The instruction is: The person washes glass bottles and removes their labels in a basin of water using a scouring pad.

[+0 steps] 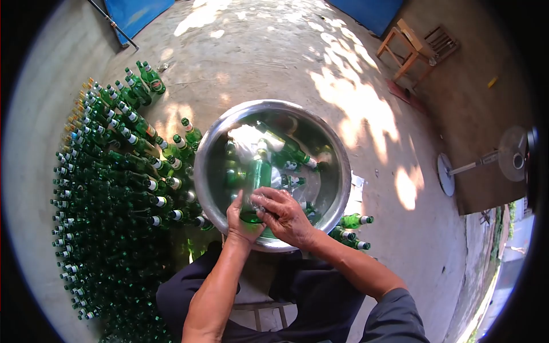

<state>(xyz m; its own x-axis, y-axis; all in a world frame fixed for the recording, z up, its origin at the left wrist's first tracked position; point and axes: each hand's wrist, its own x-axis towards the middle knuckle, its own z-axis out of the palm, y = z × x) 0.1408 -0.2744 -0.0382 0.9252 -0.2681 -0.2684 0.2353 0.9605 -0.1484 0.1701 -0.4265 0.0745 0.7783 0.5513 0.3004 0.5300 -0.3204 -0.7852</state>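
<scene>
A green glass bottle (261, 171) is held over the near part of a large round metal basin (342, 171), its neck pointing away from me. My left hand (241, 220) is wrapped round the bottle's lower end from the left. Against the bottle's right side lies my right hand (284, 216), fingers curled; whether it pinches a small thing there I cannot make out. In the basin's water several more green bottles (294, 150) lie on their sides. White foam or a pale cloth (245, 137) shows at the basin's upper left.
Densely packed green bottles (114, 188) stand on the floor to the left. A few bottles (355, 221) lie right of the basin. A standing fan (513, 157) is at far right, a wooden chair (414, 48) farther back. Blue doors (140, 20) are at the back.
</scene>
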